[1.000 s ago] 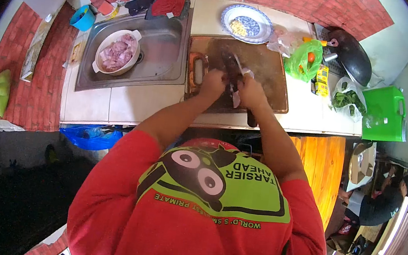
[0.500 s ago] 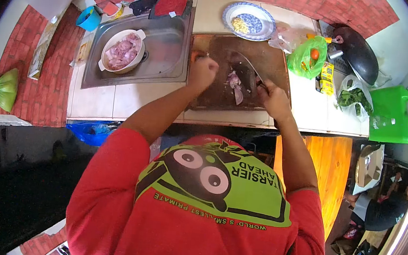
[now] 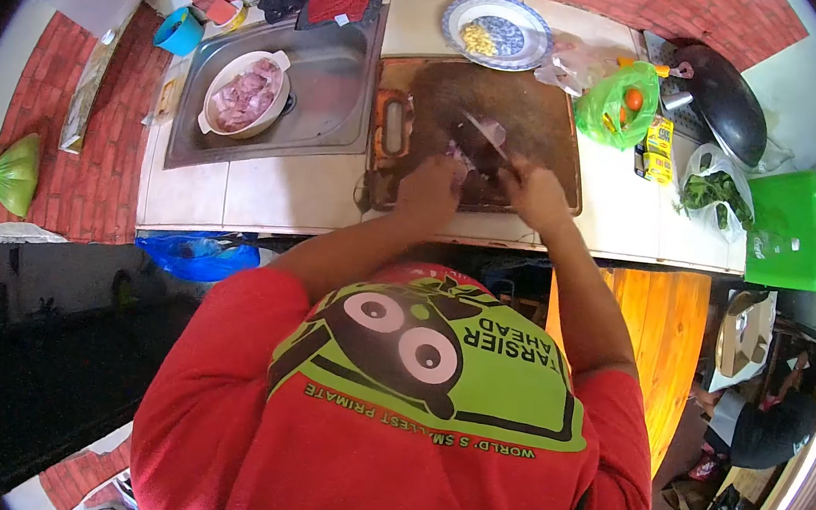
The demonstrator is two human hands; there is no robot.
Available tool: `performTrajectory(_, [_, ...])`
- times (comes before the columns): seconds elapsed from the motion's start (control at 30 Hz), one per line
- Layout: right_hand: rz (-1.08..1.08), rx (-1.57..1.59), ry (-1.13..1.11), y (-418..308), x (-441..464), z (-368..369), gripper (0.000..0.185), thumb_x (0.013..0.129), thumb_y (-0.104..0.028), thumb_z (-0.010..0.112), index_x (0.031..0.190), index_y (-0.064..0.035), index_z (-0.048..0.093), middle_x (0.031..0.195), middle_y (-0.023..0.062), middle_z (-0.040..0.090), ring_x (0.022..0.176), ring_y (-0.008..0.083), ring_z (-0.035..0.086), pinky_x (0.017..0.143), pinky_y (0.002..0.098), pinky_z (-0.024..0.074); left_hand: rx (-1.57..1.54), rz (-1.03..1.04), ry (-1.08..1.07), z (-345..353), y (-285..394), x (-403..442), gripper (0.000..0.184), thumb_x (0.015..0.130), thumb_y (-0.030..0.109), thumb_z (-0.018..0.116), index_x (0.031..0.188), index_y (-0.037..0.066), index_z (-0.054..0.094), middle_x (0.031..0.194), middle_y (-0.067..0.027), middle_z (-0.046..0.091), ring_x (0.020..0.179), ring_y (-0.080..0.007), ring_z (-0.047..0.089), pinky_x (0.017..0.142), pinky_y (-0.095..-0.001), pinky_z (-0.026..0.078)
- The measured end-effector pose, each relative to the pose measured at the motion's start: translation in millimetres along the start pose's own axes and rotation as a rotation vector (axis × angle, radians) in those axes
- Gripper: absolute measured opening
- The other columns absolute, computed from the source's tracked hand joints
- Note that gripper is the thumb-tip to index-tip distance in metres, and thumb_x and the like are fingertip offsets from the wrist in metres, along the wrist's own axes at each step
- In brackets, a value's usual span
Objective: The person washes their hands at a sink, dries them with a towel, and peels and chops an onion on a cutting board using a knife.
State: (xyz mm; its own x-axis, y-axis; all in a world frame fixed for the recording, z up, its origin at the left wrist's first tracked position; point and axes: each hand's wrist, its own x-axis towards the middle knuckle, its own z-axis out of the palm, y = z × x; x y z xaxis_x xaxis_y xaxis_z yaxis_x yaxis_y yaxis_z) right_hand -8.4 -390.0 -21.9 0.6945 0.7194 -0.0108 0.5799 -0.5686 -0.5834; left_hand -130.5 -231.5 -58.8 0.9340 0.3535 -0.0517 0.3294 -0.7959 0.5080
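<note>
A large knife [image 3: 485,132] is in my right hand [image 3: 539,199], its fingers closed around the handle. The blade points up and left over a dark brown cutting board [image 3: 539,119]. Purple-and-white pieces that look like red onion [image 3: 458,154] lie on the board under the blade. My left hand [image 3: 429,191] is at the board's near side, its fingers curled down on the onion pieces; the fingertips are partly hidden. A slot-like handle [image 3: 398,125] shows at the board's left end.
Left is a metal sink [image 3: 338,76] holding a white dish [image 3: 210,122] of raw meat pieces. Behind the board stands a blue-patterned plate [image 3: 529,29] with chopped yellowish bits. To the right are a green bag [image 3: 605,116], yellow packets [image 3: 659,148], a bag of leaves [image 3: 712,194] and a wok [image 3: 722,104].
My left hand has moved from the board's left handle down and right to the onion pieces. My right hand has shifted slightly left and nearer, bringing the knife over the pieces.
</note>
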Motion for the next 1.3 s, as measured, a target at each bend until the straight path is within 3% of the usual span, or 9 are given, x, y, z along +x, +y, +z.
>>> performTrajectory(0.17, [0.0, -0.062, -0.058, -15.6, 2.6, 18.1, 0.019, 0.087, -0.023, 0.057, 0.096, -0.0065, 0.056, 0.079, 0.0261, 0.062, 0.079, 0.0455, 0.061, 0.069, 0.0536, 0.0474, 0.111, -0.054, 0.04, -16.8, -21.6, -12.2, 0.025, 0.079, 0.018, 0.064, 0.101, 0.007, 0.057, 0.101, -0.0142, 0.055, 0.095, -0.0349, 0.058, 0.078, -0.0455, 0.049])
performTrajectory(0.33, [0.044, -0.134, -0.026, -14.5, 13.6, 19.8, 0.018, 0.088, -0.021, 0.054, 0.096, -0.005, 0.052, 0.075, 0.0262, 0.062, 0.077, 0.0459, 0.061, 0.068, 0.0556, 0.0474, -0.055, 0.208, 0.165, -7.8, -40.2, 8.5, 0.019, 0.078, 0.008, 0.063, 0.096, 0.004, 0.06, 0.099, -0.0172, 0.055, 0.09, -0.0373, 0.057, 0.078, -0.0448, 0.048])
performTrajectory(0.43, [0.099, -0.103, 0.002, -21.8, 7.9, 14.3, 0.017, 0.089, -0.019, 0.052, 0.096, -0.0033, 0.051, 0.075, 0.0266, 0.062, 0.076, 0.0459, 0.061, 0.069, 0.0562, 0.0472, -0.103, 0.261, 0.257, -5.2, -38.9, 25.5, 0.017, 0.076, 0.006, 0.063, 0.092, 0.002, 0.062, 0.096, -0.0182, 0.056, 0.09, -0.0377, 0.057, 0.079, -0.0444, 0.047])
performTrajectory(0.53, [0.096, -0.082, 0.021, -23.9, 2.8, 20.3, 0.017, 0.089, -0.017, 0.051, 0.097, -0.0012, 0.049, 0.077, 0.028, 0.062, 0.076, 0.0464, 0.061, 0.07, 0.0565, 0.0474, -0.093, 0.251, 0.199, -2.3, -40.7, 39.4, 0.014, 0.075, 0.005, 0.064, 0.088, 0.001, 0.065, 0.093, -0.019, 0.057, 0.09, -0.0382, 0.057, 0.08, -0.0443, 0.047])
performTrajectory(0.8, [0.123, -0.162, -0.099, -34.8, 5.7, 37.1, 0.023, 0.092, -0.013, 0.033, 0.103, 0.0006, 0.047, 0.084, 0.0283, 0.064, 0.079, 0.0455, 0.063, 0.072, 0.0547, 0.0491, -0.038, 0.399, 0.183, 3.3, -52.6, 45.6, 0.013, 0.071, 0.005, 0.065, 0.083, 0.0, 0.067, 0.089, -0.0192, 0.059, 0.089, -0.0369, 0.057, 0.08, -0.0438, 0.048])
performTrajectory(1.1, [0.193, -0.147, -0.101, -92.3, 6.9, -2.7, 0.021, 0.089, -0.012, 0.037, 0.103, 0.0015, 0.047, 0.089, 0.0291, 0.063, 0.083, 0.0441, 0.063, 0.074, 0.052, 0.0502, -0.006, 0.396, 0.221, 0.5, -48.9, 46.9, 0.008, 0.074, 0.005, 0.059, 0.077, 0.0, 0.066, 0.083, -0.0199, 0.059, 0.084, -0.0376, 0.057, 0.076, -0.0453, 0.046])
performTrajectory(1.3, [0.155, -0.232, -0.083, -63.3, 26.0, 33.1, 0.02, 0.088, -0.01, 0.041, 0.103, 0.0017, 0.045, 0.085, 0.0308, 0.063, 0.082, 0.0452, 0.063, 0.074, 0.0532, 0.0501, -0.048, 0.371, 0.146, 12.5, -59.3, 49.8, 0.009, 0.074, 0.003, 0.058, 0.08, -0.001, 0.065, 0.086, -0.0207, 0.058, 0.085, -0.0395, 0.056, 0.077, -0.0463, 0.046])
